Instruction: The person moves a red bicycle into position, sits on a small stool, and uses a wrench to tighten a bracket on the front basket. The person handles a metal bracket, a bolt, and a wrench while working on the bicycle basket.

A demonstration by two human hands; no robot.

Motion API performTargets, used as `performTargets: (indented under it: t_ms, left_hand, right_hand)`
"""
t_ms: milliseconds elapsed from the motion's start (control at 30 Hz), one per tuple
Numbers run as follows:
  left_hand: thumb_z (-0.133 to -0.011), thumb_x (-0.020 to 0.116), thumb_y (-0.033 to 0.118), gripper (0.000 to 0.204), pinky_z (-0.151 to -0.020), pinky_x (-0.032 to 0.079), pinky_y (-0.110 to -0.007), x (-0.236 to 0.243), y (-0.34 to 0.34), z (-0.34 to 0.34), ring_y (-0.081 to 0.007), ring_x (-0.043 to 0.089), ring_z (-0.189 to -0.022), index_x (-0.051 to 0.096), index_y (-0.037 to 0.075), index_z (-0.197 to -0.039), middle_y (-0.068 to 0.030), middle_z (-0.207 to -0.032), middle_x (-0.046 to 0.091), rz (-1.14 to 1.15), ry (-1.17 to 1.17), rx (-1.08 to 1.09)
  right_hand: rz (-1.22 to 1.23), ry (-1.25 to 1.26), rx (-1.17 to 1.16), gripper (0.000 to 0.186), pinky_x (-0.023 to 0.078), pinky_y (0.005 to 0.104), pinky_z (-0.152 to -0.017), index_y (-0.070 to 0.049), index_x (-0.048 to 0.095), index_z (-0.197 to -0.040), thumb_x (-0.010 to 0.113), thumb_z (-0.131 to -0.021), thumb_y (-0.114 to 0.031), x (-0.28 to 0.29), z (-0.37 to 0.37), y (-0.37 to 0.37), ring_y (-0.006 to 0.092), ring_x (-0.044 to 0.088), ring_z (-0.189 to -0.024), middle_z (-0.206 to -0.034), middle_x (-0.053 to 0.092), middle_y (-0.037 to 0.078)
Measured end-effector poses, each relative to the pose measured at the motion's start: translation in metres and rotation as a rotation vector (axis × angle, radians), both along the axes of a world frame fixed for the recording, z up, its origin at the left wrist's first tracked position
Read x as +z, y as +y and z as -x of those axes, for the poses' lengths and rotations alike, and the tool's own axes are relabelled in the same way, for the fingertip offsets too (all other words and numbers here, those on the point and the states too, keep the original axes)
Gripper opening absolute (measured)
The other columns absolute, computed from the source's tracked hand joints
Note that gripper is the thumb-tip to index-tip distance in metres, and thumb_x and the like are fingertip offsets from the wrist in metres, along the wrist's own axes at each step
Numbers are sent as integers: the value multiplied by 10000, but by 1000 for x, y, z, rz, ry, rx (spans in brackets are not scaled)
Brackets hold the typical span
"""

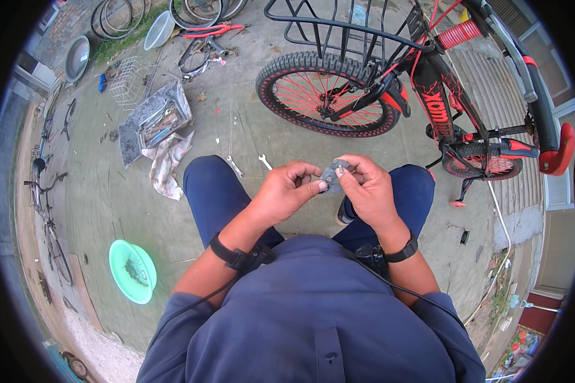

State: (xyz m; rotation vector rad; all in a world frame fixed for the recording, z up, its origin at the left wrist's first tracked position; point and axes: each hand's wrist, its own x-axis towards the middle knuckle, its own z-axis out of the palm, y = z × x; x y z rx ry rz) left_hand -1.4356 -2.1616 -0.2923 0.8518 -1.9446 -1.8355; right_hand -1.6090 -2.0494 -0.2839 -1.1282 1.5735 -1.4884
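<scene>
Between my knees, my left hand (289, 189) and my right hand (369, 191) meet over a small grey part (329, 177) with rounded ends. Thumbs and fingers of both hands pinch it from either side. Its exact kind is too small to make out, and the fingertips cover some of it. Just beyond my left knee, two open-ended wrenches lie on the ground: one wrench (235, 166) close to the knee, the other wrench (264, 161) nearer my hands.
Ahead to the right stands a black and red bicycle (437, 105) with a front basket (358, 33). A grey tool tray (131, 142) and a stained cloth (168, 167) lie ahead left, near a wire basket (129, 83). A green basin (132, 270) rests at my left.
</scene>
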Motion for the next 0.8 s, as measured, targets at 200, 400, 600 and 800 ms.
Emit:
performTargets:
  t_ms: [200,400,600,800]
  left_hand:
    - [-951,746,88,109,-620,416,-223,1,3,0,-29,483,-706,721,7,-1021,39,-830,586,129,72,32]
    - [-952,743,82,76,-609,412,-226,-3,4,0,-27,477,-689,713,18,-980,50,-800,575,118,80,78]
    - [-900,783,65,122,-592,419,-241,-7,9,3,-53,485,-652,699,25,-977,33,-796,569,138,30,136]
    - [-811,809,64,254,-590,493,-361,-4,15,2,-239,605,-679,716,80,-1047,-75,-789,554,771,139,120]
  right_hand:
    - [-25,82,2,176,482,217,-595,-8,684,-1107,689,-934,-39,0,0,1,18,587,-683,-903,709,20]
    - [78,70,-17,166,456,235,-559,-14,687,-1097,685,-935,-51,-8,-3,-2,19,554,-635,-852,698,19]
    - [-27,159,-41,188,501,239,-656,-6,674,-1146,655,-964,-50,-12,2,-2,55,589,-724,-921,708,35]
    - [-155,144,-117,230,546,272,-753,-5,686,-1169,658,-954,-83,-17,-2,-5,97,667,-809,-930,728,63]
